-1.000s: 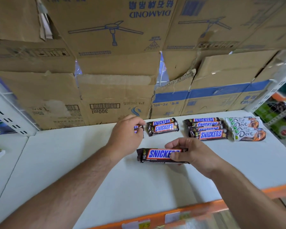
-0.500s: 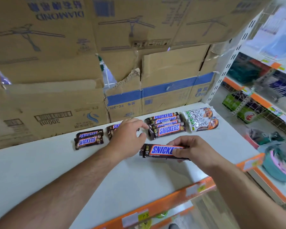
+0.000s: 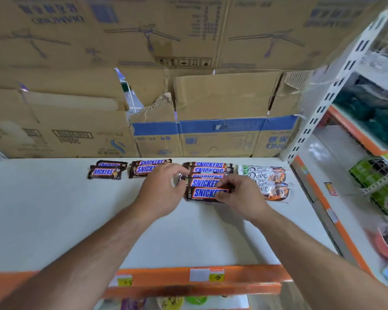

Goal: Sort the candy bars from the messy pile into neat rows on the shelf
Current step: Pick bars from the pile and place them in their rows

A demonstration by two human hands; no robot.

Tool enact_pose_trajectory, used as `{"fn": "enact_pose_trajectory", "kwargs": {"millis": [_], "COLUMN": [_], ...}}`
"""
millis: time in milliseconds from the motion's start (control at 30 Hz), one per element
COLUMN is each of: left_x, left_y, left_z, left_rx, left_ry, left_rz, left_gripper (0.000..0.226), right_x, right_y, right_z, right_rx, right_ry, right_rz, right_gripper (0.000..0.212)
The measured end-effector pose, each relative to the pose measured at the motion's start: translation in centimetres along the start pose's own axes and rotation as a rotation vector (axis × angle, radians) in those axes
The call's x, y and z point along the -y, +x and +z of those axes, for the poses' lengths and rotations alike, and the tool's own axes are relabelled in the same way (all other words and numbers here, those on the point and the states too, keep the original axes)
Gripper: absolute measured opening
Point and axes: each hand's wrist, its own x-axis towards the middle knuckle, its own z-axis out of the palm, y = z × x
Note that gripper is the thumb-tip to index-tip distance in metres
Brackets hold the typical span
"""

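A Snickers bar (image 3: 203, 193) lies on the white shelf (image 3: 76, 220) at the front of a column of several Snickers bars (image 3: 208, 170). My right hand (image 3: 238, 195) pinches its right end. My left hand (image 3: 161, 191) is at its left end with fingers curled; I cannot see what they touch. Two shorter stacks of Snickers bars (image 3: 105, 170) (image 3: 147, 167) lie to the left, near the back. White and orange Dove bars (image 3: 268, 182) lie in a column to the right.
Cardboard boxes (image 3: 211, 108) are stacked along the back of the shelf. An orange price rail (image 3: 199, 279) runs along the front edge. A white perforated upright (image 3: 329, 97) borders the right side, with other stocked shelves (image 3: 374, 175) beyond it.
My right hand has carried the Snickers bar back and right, setting it against the front of the Snickers column. My left hand came along beside it. The camera view shifted.
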Motion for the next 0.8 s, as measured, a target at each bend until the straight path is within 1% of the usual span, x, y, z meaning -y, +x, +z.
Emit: {"fn": "enact_pose_trajectory", "kwargs": {"millis": [67,200,267,400,533,700,800], "left_x": [0.0,0.2,0.6,1.2,1.7,2.4,2.8], "left_y": [-0.7,-1.4,-1.5,-1.3,-0.7,-0.3,-0.4], "left_z": [-0.1,-0.8,-1.1,-1.5,-2.0,-2.6,-2.9], "left_rx": [-0.027,-0.058,-0.083,-0.081,-0.073,-0.022,0.028], "left_ry": [-0.010,0.020,0.020,0.023,0.021,0.062,0.121], "left_rz": [-0.040,-0.101,-0.118,-0.131,-0.110,-0.056,-0.027], "left_gripper": [0.023,0.024,0.025,0.028,0.028,0.029,0.032], "right_x": [0.2,0.3,0.3,0.4,0.5,0.5,0.6], "right_y": [0.6,1.1,1.2,1.6,1.9,1.7,1.2], "right_z": [0.2,0.9,1.4,2.1,2.5,2.9,3.3], "right_rx": [-0.009,-0.006,-0.040,-0.117,-0.144,-0.220,-0.259], "right_ry": [-0.110,-0.275,-0.395,-0.601,-0.797,-0.907,-0.901], "right_rz": [-0.052,-0.148,-0.221,-0.320,-0.402,-0.375,-0.398], "right_gripper": [0.017,0.010,0.010,0.013,0.015,0.019,0.019]}}
